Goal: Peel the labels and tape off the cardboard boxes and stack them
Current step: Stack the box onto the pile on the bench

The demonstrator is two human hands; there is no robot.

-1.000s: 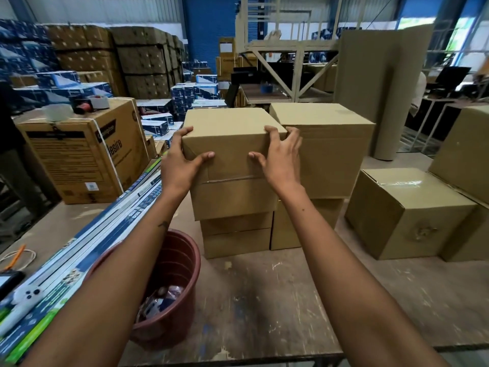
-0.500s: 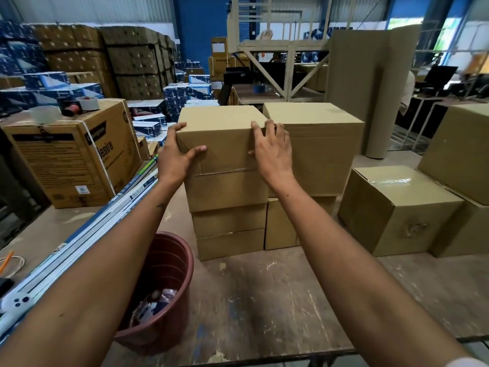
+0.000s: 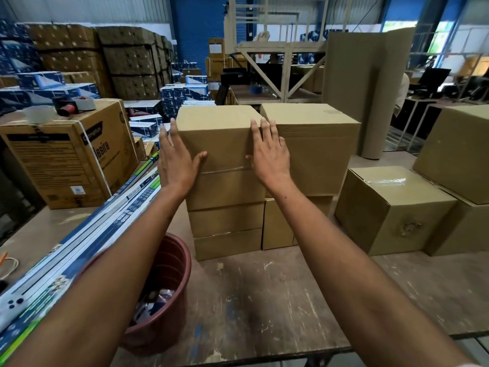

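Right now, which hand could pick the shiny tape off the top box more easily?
Probably the right hand: its thumb already lies by the tape strip on the top box.

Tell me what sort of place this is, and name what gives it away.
Most likely a warehouse or packing floor. Tall stacks of brown cartons and blue printed retail boxes fill the background, plain cardboard boxes are stacked on a worn worktable, and a tape dispenser sits nearby.

Corrugated metal walls (image 3: 87, 9), blue shutter (image 3: 197, 30); scuffed worktable (image 3: 264, 300), daylit windows (image 3: 447, 35)
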